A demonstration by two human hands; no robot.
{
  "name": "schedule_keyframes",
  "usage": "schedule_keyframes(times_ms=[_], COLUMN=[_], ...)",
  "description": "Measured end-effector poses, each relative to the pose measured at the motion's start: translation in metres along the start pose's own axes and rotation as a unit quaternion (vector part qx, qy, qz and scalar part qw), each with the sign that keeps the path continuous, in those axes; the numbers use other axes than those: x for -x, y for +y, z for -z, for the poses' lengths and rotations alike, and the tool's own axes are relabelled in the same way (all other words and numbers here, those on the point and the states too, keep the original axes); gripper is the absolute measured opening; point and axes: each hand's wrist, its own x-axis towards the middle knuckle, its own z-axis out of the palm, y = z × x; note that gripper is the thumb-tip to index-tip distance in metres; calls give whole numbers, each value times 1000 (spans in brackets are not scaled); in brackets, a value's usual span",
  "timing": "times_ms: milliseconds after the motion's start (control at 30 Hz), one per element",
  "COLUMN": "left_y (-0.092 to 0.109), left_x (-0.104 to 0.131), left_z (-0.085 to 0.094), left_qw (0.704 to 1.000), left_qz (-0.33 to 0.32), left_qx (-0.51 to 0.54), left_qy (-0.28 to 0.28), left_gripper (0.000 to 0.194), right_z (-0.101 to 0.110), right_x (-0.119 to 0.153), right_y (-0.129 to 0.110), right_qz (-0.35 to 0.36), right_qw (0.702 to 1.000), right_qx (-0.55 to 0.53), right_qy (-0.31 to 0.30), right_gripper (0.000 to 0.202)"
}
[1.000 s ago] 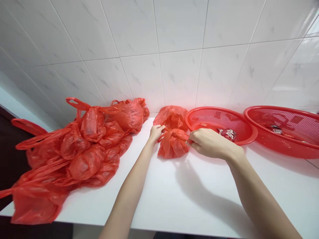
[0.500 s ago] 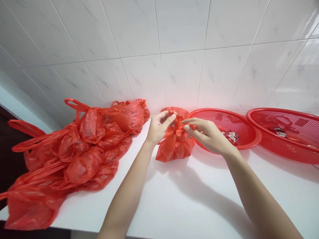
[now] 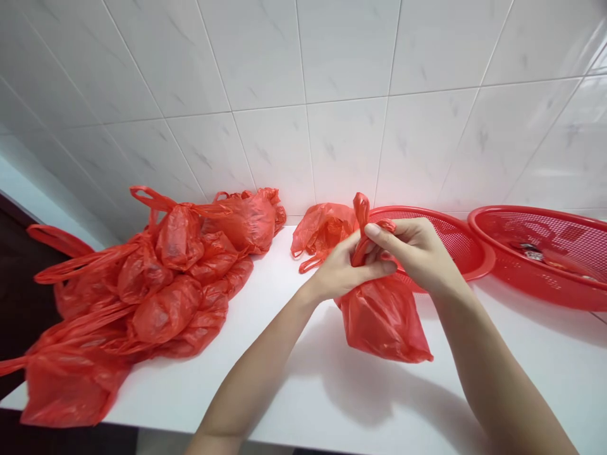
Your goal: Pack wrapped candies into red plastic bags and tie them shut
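Observation:
A filled red plastic bag (image 3: 384,322) hangs from my two hands over the white table. My left hand (image 3: 348,268) is closed round the bag's gathered neck. My right hand (image 3: 412,246) pinches the bag's handles between thumb and fingers, close against the left. One twisted loop of handle (image 3: 361,212) sticks up above the fingers. Whether the handles are knotted is hidden by my fingers. Behind my left hand, another crumpled red plastic bag (image 3: 325,227) lies against the wall.
Several tied red bags (image 3: 165,303) are heaped on the left of the white table (image 3: 284,398). To the right stand a red mesh basket (image 3: 467,253) and a second one (image 3: 545,284) with small packets (image 3: 531,251) inside. A tiled wall (image 3: 341,139) closes off the back.
My hands have come together and the bag has moved nearer and to the right. Its handles are now gathered between my fingers. The crumpled bag behind shows more.

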Motion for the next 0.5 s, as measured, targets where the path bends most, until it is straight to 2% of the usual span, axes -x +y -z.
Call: schedule_keyframes(times_ms=[100, 167, 367, 500], left_y=[-9, -14, -15, -14], left_x=[1, 1, 2, 4], left_z=[-10, -12, -10, -9], left_qw=[998, 997, 997, 998], left_qz=[51, 62, 29, 3], left_qx=[-9, 4, 56, 63], left_qy=[-39, -44, -46, -12], left_gripper=[35, 41, 53, 45], right_z=[1, 4, 21, 25], right_x=[4, 6, 5, 7], right_y=[-7, -9, -5, -9], right_qz=[17, 30, 85, 86], right_qw=[1000, 999, 994, 995], right_qx=[16, 19, -39, -2], right_qy=[9, 17, 59, 51], right_gripper=[43, 43, 36, 36])
